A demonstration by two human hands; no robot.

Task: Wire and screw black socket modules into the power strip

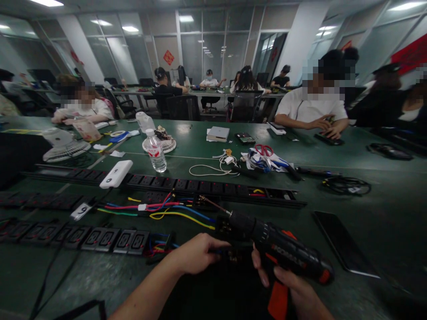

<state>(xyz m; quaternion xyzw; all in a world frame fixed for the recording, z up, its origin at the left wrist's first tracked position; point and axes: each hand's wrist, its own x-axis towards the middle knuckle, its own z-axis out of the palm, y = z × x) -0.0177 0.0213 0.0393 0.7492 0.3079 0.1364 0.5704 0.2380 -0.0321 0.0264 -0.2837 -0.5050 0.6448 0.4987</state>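
Observation:
My right hand (295, 284) is wrapped round the handle of a black and orange cordless drill (287, 251). The drill's long thin bit (216, 204) points to the upper left, with its tip close to brass contacts in an opened power strip part. My left hand (200, 253) is closed, its fingertips at a black socket module (233, 257) with brass contacts. The exact grip there is dark and partly hidden. Yellow wire (187, 217) and blue wire (196, 212) run leftward from the black parts beside the drill chuck.
Black power strips (187, 183) lie across the green table (187, 138). A water bottle (155, 151), white box-like device (116, 174), red scissors (263, 150), coiled black cable (347, 184) and phone (345, 242) are around. Co-workers sit opposite, one handling a dark device (328, 138).

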